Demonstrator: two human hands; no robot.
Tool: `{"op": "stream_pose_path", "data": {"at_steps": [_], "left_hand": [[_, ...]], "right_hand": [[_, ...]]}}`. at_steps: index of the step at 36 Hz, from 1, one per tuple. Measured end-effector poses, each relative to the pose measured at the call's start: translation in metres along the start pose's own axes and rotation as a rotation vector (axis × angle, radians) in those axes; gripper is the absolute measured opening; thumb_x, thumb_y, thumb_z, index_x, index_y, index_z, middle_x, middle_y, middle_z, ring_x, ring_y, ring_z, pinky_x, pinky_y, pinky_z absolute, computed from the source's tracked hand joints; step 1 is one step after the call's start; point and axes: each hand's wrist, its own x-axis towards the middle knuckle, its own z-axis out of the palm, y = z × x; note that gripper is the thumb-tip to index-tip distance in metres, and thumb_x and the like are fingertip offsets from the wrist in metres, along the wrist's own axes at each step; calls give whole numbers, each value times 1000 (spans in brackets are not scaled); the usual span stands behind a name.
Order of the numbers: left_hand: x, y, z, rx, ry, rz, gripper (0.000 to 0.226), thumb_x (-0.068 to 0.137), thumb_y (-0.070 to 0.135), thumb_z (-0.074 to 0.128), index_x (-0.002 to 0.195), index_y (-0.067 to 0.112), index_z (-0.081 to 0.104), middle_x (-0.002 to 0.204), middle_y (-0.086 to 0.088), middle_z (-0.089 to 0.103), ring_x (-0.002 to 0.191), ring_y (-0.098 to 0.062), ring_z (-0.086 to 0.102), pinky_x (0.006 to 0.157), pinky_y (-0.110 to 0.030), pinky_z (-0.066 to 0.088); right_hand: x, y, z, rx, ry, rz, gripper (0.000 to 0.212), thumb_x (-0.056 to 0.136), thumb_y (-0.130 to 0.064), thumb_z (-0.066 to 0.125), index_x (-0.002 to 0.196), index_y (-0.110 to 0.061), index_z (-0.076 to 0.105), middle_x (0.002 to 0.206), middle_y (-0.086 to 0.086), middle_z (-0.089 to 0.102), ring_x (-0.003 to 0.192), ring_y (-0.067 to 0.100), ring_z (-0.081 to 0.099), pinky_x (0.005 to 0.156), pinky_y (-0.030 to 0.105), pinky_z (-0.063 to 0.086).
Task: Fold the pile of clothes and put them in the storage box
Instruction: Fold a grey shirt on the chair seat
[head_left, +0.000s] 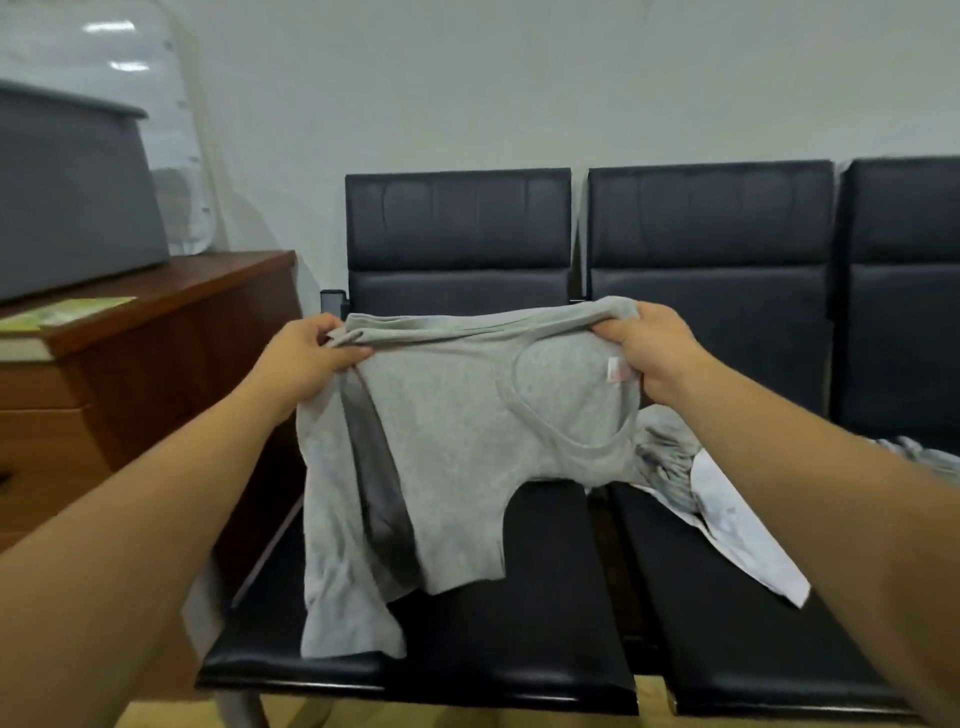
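Observation:
A light grey shirt hangs in the air over the left black seat. My left hand grips its upper left edge and my right hand grips the upper right edge beside the neckline and its small label. The shirt's lower part droops and brushes the seat. The grey storage box stands on the wooden cabinet at the far left. More clothes, grey and white, lie crumpled on the middle seat under my right forearm.
A row of black padded seats runs along a pale wall. A green book lies on the cabinet in front of the box. A clear plastic sheet leans behind the box. Yellowish floor shows beneath the seats.

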Motion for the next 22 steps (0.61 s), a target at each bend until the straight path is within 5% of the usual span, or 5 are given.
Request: {"op": "stream_pose_path", "data": {"at_steps": [6, 11, 14, 19, 22], "left_hand": [[-19, -11, -6, 17, -258, -130, 18, 85, 17, 73, 102, 23, 74, 98, -2, 74, 96, -22, 67, 90, -37, 51], [-41, -22, 10, -229, -457, -384, 22, 90, 7, 63, 111, 10, 70, 110, -10, 73, 100, -26, 69, 83, -36, 56], [-59, -38, 25, -337, -555, -525, 25, 91, -1, 57, 114, 3, 66, 109, -16, 72, 95, -28, 72, 77, -37, 60], [-79, -66, 53, -400, -608, -652, 29, 87, -9, 57, 113, 3, 63, 107, -21, 71, 91, -33, 72, 68, -39, 61], [-85, -88, 74, -435, -525, -705, 35, 88, -9, 54, 115, 10, 65, 104, -16, 73, 86, -30, 73, 63, -35, 60]], "right_hand": [[-11, -3, 2, -136, -55, 9, 36, 87, -26, 74, 98, 8, 69, 85, 11, 65, 77, 22, 60, 66, 33, 47], [-11, -11, 15, -72, -128, 83, 16, 87, -15, 74, 91, 0, 72, 72, 12, 65, 55, 18, 60, 51, 28, 49], [-1, -6, 23, -116, -153, 162, 26, 88, -8, 70, 67, -11, 55, 53, 3, 44, 35, 10, 30, 39, 21, 22], [12, 17, 49, 62, -90, 332, 9, 94, 4, 61, 86, 1, 61, 82, 18, 67, 48, 18, 67, 43, 23, 52], [5, 56, 74, 134, -169, 371, 17, 94, 1, 64, 110, 6, 59, 101, 21, 66, 78, 26, 74, 66, 35, 63]]}}
